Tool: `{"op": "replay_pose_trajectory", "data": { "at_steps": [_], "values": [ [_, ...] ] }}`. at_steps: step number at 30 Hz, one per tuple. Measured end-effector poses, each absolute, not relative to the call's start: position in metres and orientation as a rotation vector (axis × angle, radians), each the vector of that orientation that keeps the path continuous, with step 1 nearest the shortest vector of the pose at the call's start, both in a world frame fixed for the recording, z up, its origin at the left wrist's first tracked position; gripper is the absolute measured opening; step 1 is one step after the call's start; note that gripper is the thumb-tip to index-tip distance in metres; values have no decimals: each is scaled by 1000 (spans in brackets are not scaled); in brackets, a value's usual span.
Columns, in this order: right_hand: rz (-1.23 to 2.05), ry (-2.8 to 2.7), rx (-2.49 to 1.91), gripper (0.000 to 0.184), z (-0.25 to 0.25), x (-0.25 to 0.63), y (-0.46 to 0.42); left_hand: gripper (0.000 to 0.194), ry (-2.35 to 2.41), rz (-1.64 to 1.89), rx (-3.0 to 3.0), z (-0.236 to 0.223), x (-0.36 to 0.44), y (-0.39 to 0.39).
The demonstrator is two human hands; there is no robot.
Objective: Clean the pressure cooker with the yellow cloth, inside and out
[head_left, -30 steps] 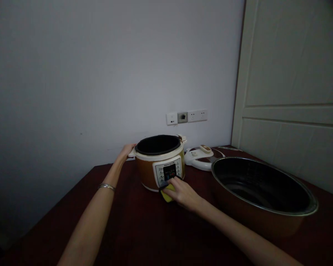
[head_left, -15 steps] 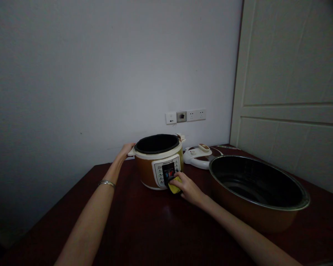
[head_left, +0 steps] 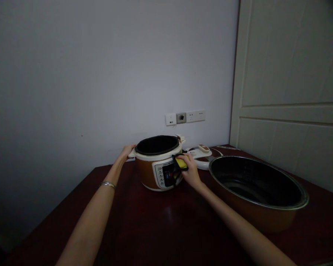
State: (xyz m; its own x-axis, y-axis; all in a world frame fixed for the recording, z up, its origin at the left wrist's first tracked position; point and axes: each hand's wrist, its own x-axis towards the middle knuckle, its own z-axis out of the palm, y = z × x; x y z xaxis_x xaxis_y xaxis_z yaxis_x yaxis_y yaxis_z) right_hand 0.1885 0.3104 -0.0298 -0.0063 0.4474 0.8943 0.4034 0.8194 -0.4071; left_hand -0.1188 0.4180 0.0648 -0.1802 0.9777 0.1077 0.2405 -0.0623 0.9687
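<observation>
Cloth (head_left: 182, 163) is gripped by the right hand (head_left: 192, 171) at the panel (head_left: 160, 173) of the cooker (head_left: 145, 172), set on the table (head_left: 144, 221); its handle (head_left: 132, 153) is touched by the left hand (head_left: 127, 151), whose closure cannot be told. Through sideways pressure, the cooker could be skidded.

Cooker (head_left: 150, 170), lid (head_left: 197, 153), pot (head_left: 255, 210) on table (head_left: 147, 225)
</observation>
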Motion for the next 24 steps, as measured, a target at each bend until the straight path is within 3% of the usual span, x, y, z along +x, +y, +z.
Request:
{"op": "replay_pose_trajectory", "data": {
  "at_steps": [6, 15, 24],
  "values": [
    [163, -1705, -743, 49, -73, 192, 300, 21, 1516, 1344, 1346, 66, -117, 416],
    [237, -1844, -858, 50, -87, 197, 287, 22, 1516, 1361, 1328, 68, -115, 411],
    [101, -1536, -773, 43, -27, 197, 298, 14, 1464, 1370, 1317, 65, -118, 419]
  ]
}}
